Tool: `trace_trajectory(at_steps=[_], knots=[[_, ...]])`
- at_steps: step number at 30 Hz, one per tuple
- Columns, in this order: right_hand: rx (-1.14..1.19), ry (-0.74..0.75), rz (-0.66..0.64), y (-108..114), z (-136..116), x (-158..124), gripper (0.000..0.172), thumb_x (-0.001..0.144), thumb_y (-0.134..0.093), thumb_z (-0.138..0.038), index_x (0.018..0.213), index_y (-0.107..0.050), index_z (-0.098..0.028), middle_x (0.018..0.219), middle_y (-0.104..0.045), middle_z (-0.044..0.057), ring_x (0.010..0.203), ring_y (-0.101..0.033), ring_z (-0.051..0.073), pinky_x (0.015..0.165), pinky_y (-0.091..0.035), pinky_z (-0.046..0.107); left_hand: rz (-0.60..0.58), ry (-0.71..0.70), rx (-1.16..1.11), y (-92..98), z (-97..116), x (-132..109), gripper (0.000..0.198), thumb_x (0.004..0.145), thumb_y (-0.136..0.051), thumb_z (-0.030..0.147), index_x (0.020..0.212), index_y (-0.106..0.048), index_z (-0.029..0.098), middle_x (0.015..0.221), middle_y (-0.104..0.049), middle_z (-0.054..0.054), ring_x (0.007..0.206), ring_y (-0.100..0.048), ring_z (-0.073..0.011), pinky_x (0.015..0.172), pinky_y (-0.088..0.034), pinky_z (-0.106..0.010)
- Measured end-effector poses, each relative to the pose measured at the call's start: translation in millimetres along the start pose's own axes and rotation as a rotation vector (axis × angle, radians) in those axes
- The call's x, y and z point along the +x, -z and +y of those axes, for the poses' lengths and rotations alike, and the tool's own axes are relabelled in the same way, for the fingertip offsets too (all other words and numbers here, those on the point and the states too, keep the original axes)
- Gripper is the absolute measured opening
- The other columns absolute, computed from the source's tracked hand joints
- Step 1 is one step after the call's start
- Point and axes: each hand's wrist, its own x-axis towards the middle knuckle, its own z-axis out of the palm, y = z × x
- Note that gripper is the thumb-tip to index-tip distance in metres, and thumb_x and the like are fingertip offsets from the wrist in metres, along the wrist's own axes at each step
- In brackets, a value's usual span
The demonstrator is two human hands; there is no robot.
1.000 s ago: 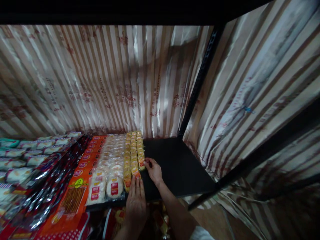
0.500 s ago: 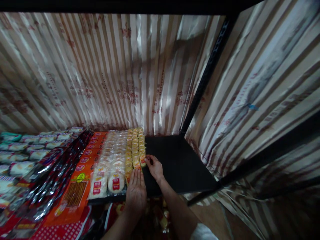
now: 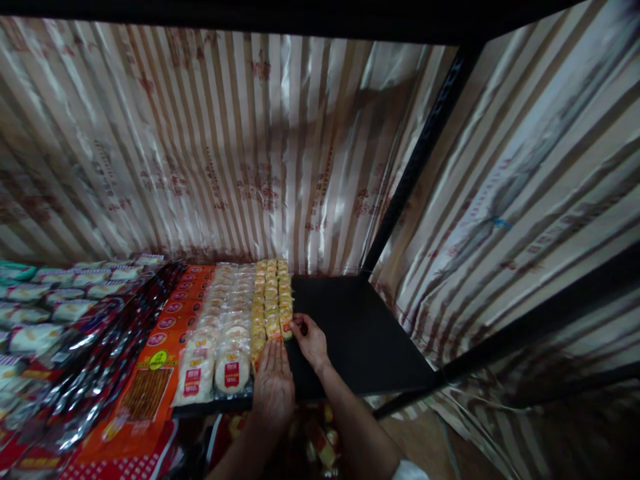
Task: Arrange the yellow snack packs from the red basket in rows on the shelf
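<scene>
Rows of small yellow snack packets (image 3: 271, 293) stand on the black shelf (image 3: 350, 333). My left hand (image 3: 273, 383) lies with fingers stretched out and together against the front of these rows, covering part of the nearest packets. At the right-hand row, my right hand (image 3: 311, 339) has thumb and forefinger pinched at the edge of the front yellow packet (image 3: 286, 325). Left of the yellow rows are clear-wrapped round white crackers (image 3: 233, 367) with red labels, in two rows.
Orange snack bags (image 3: 150, 380), dark shiny packs (image 3: 95, 373) and white wrapped packs (image 3: 37, 339) fill the left. A black post (image 3: 415, 160) rises at the back right corner. Striped sheeting (image 3: 225, 147) hangs behind and to the right. More packets (image 3: 323, 443) show dimly below the shelf.
The view has shifted slightly, so the shelf appears a little lower. Both hands keep nearly the same places at the yellow packets.
</scene>
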Motion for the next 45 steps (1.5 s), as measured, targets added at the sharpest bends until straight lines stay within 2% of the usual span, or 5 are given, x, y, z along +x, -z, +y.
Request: trace_trajectory(at_steps=[16,21,31,38,45], knots=[[-0.179,0.164,-0.052,-2,12,2,0.04,0.086,-0.048,-0.035,0.125,-0.055,-0.031,0.109,-0.064,0.003,0.103,-0.056,0.02,0.092,-0.046,0.036,-0.054,-0.009,-0.021,5.2,2,11,0.047,0.078,-0.039,0.018,0.117,-0.057,-0.004,0.124,-0.057,-0.024,0.122,-0.05,-0.0319,0.103,-0.04,-0.05],[-0.257,0.159,-0.087,-4,14,1,0.041,0.088,-0.044,-0.034,0.128,-0.051,-0.028,0.104,-0.064,0.003,0.098,-0.057,0.019,0.092,-0.046,0.035,-0.056,-0.012,-0.015,0.9,3,11,0.048,0.077,-0.039,0.018,0.116,-0.056,-0.006,0.124,-0.056,-0.027,0.122,-0.05,-0.0335,0.102,-0.039,-0.052],[-0.308,0.153,-0.111,-3,9,2,0.042,0.089,-0.042,-0.038,0.127,-0.051,-0.024,0.099,-0.065,0.005,0.095,-0.057,0.02,0.086,-0.048,0.034,-0.01,-0.091,-0.092,36.3,8,-4,0.039,0.082,-0.04,0.014,0.115,-0.057,0.003,0.128,-0.056,-0.021,0.13,-0.041,-0.029,0.104,-0.039,-0.049],[-0.304,0.14,-0.103,-3,9,2,0.041,0.089,-0.042,-0.039,0.127,-0.051,-0.027,0.1,-0.064,0.004,0.095,-0.057,0.02,0.086,-0.048,0.033,0.021,0.114,-0.053,58.5,14,-63,0.054,0.082,-0.038,0.006,0.136,-0.036,0.007,0.146,-0.035,-0.02,0.14,-0.021,-0.0287,0.101,-0.045,-0.043],[-0.327,0.152,-0.102,-3,9,2,0.041,0.09,-0.041,-0.04,0.127,-0.051,-0.027,0.099,-0.065,0.004,0.095,-0.058,0.02,0.086,-0.048,0.034,0.072,0.159,-0.034,34.8,11,-61,0.073,0.083,-0.036,0.002,0.146,0.0,0.007,0.149,-0.025,-0.022,0.137,-0.028,-0.0296,0.099,-0.047,-0.043]])
